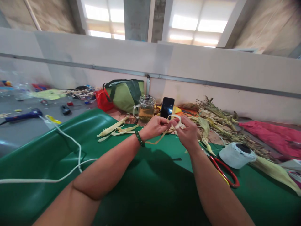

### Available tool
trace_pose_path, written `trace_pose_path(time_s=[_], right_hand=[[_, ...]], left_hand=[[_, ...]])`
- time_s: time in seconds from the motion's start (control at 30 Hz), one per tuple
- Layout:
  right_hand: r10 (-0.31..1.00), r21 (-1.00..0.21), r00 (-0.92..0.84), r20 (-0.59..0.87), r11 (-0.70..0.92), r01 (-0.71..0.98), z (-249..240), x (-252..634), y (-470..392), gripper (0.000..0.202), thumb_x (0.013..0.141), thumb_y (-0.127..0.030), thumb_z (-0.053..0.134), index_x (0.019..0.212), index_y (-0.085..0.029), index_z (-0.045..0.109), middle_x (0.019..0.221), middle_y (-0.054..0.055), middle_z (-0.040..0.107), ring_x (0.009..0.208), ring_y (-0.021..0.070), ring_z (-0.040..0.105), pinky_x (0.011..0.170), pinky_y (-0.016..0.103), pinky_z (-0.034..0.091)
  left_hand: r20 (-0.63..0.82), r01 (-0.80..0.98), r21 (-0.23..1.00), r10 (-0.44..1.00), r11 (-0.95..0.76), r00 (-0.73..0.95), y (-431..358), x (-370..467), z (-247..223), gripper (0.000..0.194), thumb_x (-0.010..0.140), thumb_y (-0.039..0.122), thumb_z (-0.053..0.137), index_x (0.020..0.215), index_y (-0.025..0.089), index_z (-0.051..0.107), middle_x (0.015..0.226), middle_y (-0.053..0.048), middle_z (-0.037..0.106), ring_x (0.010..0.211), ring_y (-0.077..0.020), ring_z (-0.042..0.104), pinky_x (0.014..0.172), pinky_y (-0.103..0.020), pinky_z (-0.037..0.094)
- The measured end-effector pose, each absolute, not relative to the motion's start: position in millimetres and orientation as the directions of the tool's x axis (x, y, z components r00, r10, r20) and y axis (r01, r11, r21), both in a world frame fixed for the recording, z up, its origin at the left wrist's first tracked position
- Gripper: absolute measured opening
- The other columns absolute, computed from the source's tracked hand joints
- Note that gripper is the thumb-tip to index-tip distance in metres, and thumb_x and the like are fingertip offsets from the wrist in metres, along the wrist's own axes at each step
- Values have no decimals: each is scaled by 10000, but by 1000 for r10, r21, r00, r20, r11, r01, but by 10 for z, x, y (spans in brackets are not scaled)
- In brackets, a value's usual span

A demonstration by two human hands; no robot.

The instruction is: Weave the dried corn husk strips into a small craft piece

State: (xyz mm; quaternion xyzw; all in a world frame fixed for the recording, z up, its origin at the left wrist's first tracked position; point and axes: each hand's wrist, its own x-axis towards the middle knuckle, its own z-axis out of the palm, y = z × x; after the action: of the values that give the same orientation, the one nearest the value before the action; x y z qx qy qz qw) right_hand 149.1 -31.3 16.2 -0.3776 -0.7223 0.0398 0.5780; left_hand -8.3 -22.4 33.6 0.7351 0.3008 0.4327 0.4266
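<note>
Both hands meet above the far part of the green mat (164, 188). A pale strip (176, 121), probably husk, curves in a loop between them, and a tail of it hangs below my left hand (155, 127). My left hand, with a green bead bracelet at the wrist, pinches the strip from the left. From the right, my right hand (187, 130) grips the loop with bent fingers. Just behind the hands a phone (167, 106) stands upright, beside a glass mug (147, 110) of amber liquid.
Right: red-handled scissors (227, 172), a white twine spool (237, 155), dry stalks (218, 122), pink cloth (275, 136). Left: husks (114, 127), a green bag (128, 94), a red bag (103, 100), a white cable (58, 180), a blue-handled tool (23, 115). A low wall (117, 56) runs behind.
</note>
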Motion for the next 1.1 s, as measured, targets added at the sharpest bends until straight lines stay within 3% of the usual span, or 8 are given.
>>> trace_pose_path(time_s=[0.13,0.27,0.4,0.6,0.77,1.1], right_hand=[[685,-677,135,716,632,377,129,1454,-297,227,784,-381,592,639,-210,555,630,8,587,608,155,524,619,307,432],[757,-781,201,622,580,233,136,1423,-304,238,768,-416,605,668,-204,565,611,1,590,580,144,511,590,292,433],[716,-733,177,675,625,267,150,1433,-316,257,780,-423,601,650,-206,553,623,-4,569,594,140,506,592,286,422],[661,-661,118,741,688,301,145,1458,-343,218,837,-374,571,690,-212,567,671,8,597,649,154,543,656,307,439],[635,-636,109,765,717,284,168,1446,-380,194,847,-341,568,702,-212,575,675,2,601,632,145,543,646,302,442],[630,-630,110,769,718,296,166,1454,-392,189,848,-336,563,711,-206,577,703,13,588,652,142,553,605,282,452]], left_hand=[[313,-35,942,836,-334,450,-237,-61,337,217,680,289,738,632,87,675,569,-8,592,572,-77,494,560,-185,393],[234,-167,970,854,-176,464,-250,-61,338,264,628,312,798,733,86,709,575,-7,611,550,-69,515,583,-200,441],[154,-238,971,859,-39,488,-268,-74,348,244,629,276,807,739,79,713,607,-23,645,582,-77,568,674,-240,507],[84,-287,956,878,63,472,-277,-90,417,104,655,71,697,757,69,718,688,-62,692,666,-116,645,771,-291,535],[82,-282,959,905,42,417,-315,-74,453,133,650,25,605,701,82,714,661,-45,686,634,-112,639,746,-282,534],[239,-164,970,839,-180,490,-227,-109,362,183,612,152,759,786,98,739,828,-72,723,731,-122,628,744,-261,514]])
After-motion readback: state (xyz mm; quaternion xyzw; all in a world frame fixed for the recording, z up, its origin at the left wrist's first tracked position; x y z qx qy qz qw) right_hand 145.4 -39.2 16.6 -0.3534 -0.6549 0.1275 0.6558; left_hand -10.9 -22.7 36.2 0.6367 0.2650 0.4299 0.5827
